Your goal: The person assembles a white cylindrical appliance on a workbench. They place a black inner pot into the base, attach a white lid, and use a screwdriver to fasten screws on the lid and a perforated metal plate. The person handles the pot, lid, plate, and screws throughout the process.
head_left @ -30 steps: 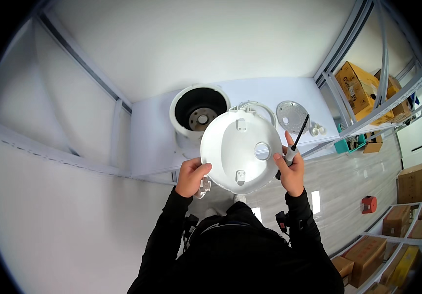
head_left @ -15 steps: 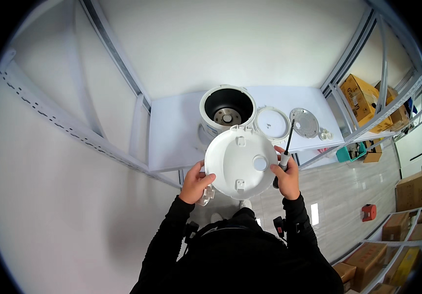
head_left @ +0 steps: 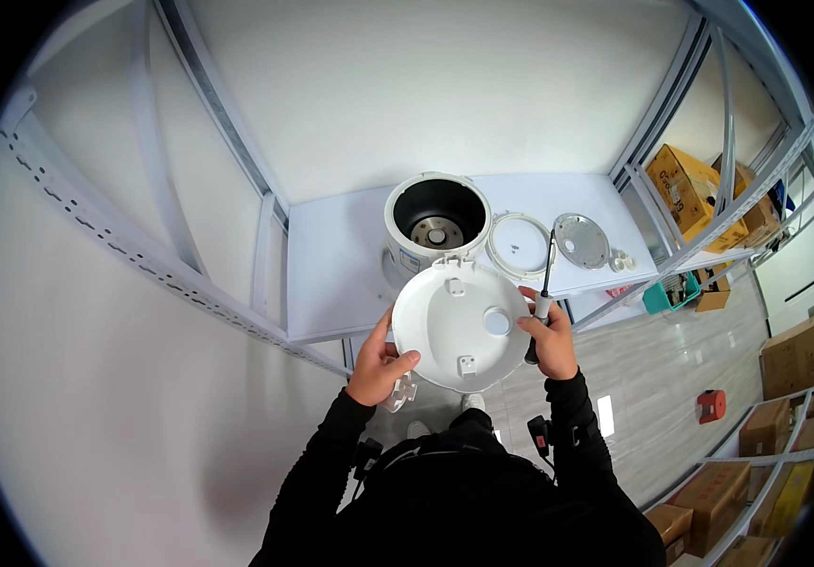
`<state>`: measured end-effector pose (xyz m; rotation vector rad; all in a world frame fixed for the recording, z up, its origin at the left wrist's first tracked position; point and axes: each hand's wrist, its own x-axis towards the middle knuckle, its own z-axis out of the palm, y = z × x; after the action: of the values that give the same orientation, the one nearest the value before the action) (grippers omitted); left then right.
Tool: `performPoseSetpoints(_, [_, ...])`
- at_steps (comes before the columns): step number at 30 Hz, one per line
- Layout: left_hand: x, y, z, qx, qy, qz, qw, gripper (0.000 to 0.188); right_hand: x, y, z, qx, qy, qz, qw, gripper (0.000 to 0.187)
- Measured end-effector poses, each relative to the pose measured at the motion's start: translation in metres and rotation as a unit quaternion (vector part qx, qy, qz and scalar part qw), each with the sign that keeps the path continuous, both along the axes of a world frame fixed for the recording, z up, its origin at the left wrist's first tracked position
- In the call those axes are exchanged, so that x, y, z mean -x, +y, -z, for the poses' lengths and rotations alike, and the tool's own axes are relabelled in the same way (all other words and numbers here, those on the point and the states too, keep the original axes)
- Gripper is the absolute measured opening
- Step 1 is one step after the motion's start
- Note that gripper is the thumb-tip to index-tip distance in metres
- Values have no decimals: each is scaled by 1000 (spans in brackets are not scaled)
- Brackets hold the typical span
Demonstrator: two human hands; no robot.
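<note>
Between my hands I hold a white round rice cooker lid shell (head_left: 435,331), its hollow inner side facing up, with a round hole near its right edge. My left hand (head_left: 381,367) grips the left rim, thumb on the inside. Below that hand sticks out a small translucent plastic piece (head_left: 399,393); whether the fingers hold it is unclear. My right hand (head_left: 549,337) pinches the right rim and also keeps a screwdriver (head_left: 543,304) in its grasp, shaft pointing up. Just beyond the shell stands the rice cooker body (head_left: 407,257), open, with a dark interior and metal heating plate.
On the white table (head_left: 331,274), right of the cooker, lie a white ring-shaped cover (head_left: 520,245) with small bits inside, a perforated metal disc (head_left: 582,240) and small whitish parts (head_left: 623,261). Shelf posts (head_left: 270,255) flank the table. A red stool (head_left: 710,406) stands on the floor.
The lid shell has shifted slightly down and left and turned a little, with both hands still on it. The screwdriver moved along with my right hand.
</note>
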<state>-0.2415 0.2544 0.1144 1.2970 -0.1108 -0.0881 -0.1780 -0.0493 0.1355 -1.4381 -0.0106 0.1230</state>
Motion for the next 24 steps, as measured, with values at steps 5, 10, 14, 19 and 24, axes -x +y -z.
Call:
performPoseSetpoints(5, [0, 0, 1, -2, -18, -19, 1000, 91, -3, -1, 8, -13, 21, 5, 1000, 49])
performPoseSetpoints(10, [-3, -1, -12, -10, -3, -8, 1000, 92, -6, -1, -3, -44, 42, 18, 998, 43])
performPoseSetpoints(14, [-4, -5, -12, 15, -8, -18, 1000, 90, -12, -5, -2, -41, 45, 19, 998, 40])
performPoseSetpoints(19, [-9, -2, -29, -6, 45, 4, 999, 88, -16, -6, -13, -25, 30, 32, 999, 36])
performPoseSetpoints(24, [-13, -1, -33, 6, 20, 17, 1000, 85, -22, -5, -24, -33, 17, 26, 999, 32])
